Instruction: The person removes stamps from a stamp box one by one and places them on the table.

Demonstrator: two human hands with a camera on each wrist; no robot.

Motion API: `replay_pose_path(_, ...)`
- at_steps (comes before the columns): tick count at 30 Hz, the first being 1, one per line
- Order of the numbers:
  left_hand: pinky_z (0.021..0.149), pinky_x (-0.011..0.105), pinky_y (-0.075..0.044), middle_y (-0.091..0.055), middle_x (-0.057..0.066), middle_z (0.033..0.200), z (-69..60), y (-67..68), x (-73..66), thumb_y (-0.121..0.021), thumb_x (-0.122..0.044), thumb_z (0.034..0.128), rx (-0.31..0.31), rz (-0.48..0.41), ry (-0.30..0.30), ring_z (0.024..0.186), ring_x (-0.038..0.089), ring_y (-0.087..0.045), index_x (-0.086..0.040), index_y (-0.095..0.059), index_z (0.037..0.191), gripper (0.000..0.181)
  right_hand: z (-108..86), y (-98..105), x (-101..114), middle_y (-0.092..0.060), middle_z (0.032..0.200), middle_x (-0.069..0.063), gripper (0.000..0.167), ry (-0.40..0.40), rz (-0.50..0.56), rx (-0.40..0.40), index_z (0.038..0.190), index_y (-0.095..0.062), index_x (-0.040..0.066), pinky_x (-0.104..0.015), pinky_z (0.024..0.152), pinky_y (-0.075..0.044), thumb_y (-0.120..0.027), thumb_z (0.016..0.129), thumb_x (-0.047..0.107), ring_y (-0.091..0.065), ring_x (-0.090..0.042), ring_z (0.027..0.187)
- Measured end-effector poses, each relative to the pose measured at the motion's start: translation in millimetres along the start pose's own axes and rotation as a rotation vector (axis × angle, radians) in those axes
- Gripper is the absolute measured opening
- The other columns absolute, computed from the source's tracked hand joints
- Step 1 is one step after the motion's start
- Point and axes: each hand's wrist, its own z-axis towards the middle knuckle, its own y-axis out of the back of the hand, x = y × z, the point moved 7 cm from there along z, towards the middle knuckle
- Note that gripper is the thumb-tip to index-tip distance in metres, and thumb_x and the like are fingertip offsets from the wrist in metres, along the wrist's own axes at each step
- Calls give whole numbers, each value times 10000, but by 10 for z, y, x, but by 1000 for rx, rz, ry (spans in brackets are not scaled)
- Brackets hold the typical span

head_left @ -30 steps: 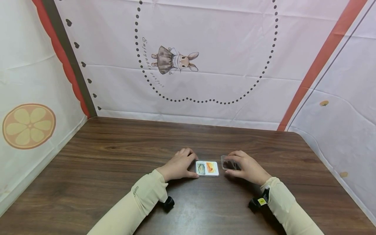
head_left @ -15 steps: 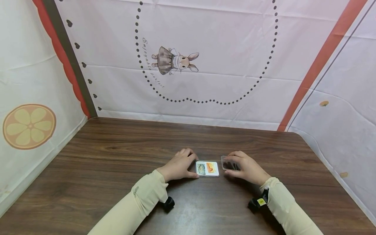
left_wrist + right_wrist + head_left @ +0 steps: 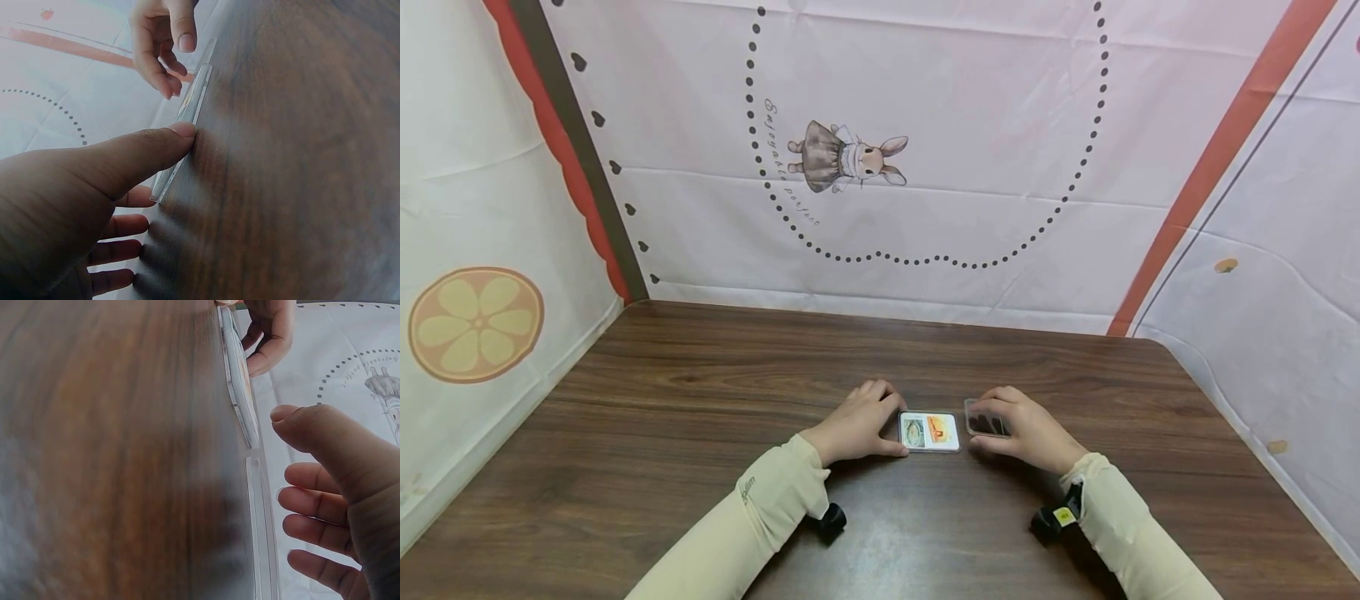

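A clear plastic case with small picture cards on white lies flat on the table. My left hand grips its left end, thumb on the near edge and a finger at the far side. Just right of the case, a thin gap away, a clear empty lid lies on the table. Over this lid hovers my right hand, its thumb and fingers spread apart and loosely bent. The right wrist view shows those fingers above the lid with nothing between them. The lid's right end is hidden under the hand in the head view.
A brown wood-grain table reaches to a printed cloth wall at the back, with more cloth on both sides. Wrist cameras hang under both forearms, near the tabletop.
My right hand has shifted very slightly left over the clear lid. The left hand and the case have stayed in place.
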Motion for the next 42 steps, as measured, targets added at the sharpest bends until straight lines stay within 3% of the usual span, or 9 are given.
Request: replay_pose_path(42,993,439,-393,-522,69,1197,-4,-3,8,-769,-447,785,-11,17,-3,1143,244,-479,-112,-602,1183,547,68,-54,65,-632,1061,25,330,22,-15,10,1077,-703,161,-345,834,-525,-760,814,352,-589,-120,990)
